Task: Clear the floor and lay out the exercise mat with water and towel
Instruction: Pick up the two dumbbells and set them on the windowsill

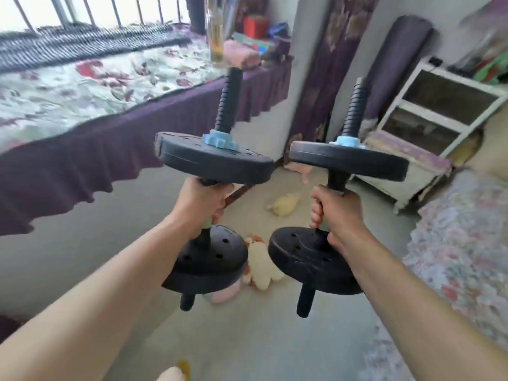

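My left hand (pixel 202 206) grips the bar of a black dumbbell (pixel 214 158) and holds it upright above the floor. My right hand (pixel 334 213) grips a second black dumbbell (pixel 349 163) the same way, beside the first. Both have blue collars on top of the upper plates. A rolled purple exercise mat (pixel 395 61) leans upright in the far corner. A water bottle (pixel 215 37) and a folded pink towel (pixel 242 56) sit on the far end of the bed.
A bed with a floral cover and purple skirt (pixel 82 149) runs along the left. Plush toys (pixel 261 265) (pixel 284 204) lie on the grey floor under the dumbbells. A white cabinet (pixel 439 111) stands at right, beside floral bedding (pixel 461 243).
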